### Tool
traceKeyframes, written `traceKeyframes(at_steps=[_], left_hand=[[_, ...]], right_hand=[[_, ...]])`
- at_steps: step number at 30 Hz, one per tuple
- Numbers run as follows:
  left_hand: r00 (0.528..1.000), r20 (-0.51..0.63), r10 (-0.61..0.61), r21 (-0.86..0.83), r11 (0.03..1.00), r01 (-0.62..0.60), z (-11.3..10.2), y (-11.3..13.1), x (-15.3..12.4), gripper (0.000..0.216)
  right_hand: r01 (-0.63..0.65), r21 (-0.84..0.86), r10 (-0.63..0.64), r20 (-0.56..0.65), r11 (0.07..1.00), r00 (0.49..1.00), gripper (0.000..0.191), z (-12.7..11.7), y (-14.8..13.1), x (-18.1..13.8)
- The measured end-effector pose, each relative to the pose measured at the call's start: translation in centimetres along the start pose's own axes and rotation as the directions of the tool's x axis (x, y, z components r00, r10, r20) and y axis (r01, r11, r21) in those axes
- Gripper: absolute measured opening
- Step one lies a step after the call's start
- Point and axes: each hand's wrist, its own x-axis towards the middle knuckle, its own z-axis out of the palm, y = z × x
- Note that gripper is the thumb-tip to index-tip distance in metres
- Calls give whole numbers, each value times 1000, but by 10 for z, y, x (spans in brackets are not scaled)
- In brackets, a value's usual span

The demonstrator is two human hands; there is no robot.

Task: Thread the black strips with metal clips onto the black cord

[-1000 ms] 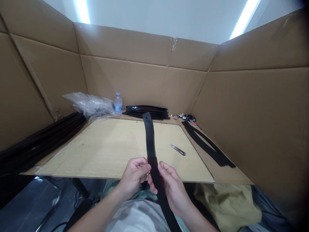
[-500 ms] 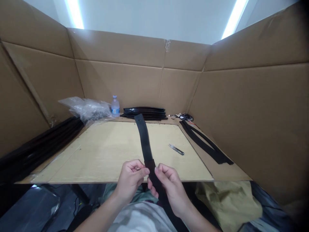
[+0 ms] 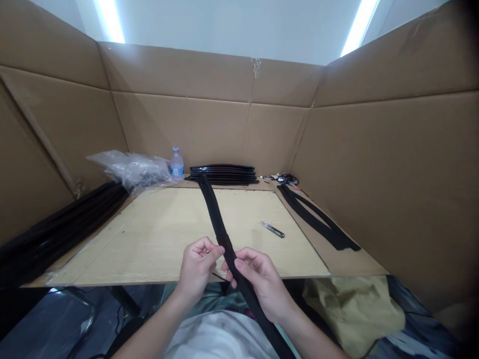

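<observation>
Currently: one black strap point(image 3: 245, 293), held nearer than and left of the thread snips point(image 3: 273, 229), left hand point(image 3: 198, 267) and right hand point(image 3: 264, 280) each with grip pinched on it; apparent step, working its edge; next move likely needs steady tension.

Left wall point(image 3: 56, 114): brown cardboard, left of the left hand point(image 3: 197, 267). Right wall point(image 3: 392, 164): same, right of the right hand point(image 3: 264, 281). Back wall point(image 3: 179, 122): same, creased, clear tape point(image 3: 256, 67) at top, beyond both hands. Table point(image 3: 157, 224): pale board top, ahead of the hands. Floor point(image 3: 41, 326): grey, lower left of them. Two strip lights point(image 3: 110, 20): bright, high beyond.
</observation>
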Motion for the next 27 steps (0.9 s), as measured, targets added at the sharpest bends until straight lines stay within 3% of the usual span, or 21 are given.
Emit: traceKeyframes(at_steps=[6, 11, 17, 24, 27], left_hand=[[995, 85, -52, -22, 998, 54, 2, -8, 9, 34], [988, 119, -93, -80, 991, 103, 0, -10, 8, 33], [979, 147, -142, -136, 977, 162, -2, -6, 6, 33], [958, 217, -188, -157, 962, 225, -4, -6, 5, 34], [962, 203, -182, -144, 966, 213, -3, -6, 2, 35]], right_hand=[[-59, 72, 66, -104, 996, 992, 32, -10, 13, 14], [-102, 72, 107, -72, 992, 992, 48, -11, 12, 16], [-112, -47, 113, 23, 993, 993, 33, -8, 5, 12], [-36, -89, 39, 35, 995, 999, 31, -5, 5, 6], [-86, -37, 85, -14, 996, 996, 33, -4, 5, 6]])
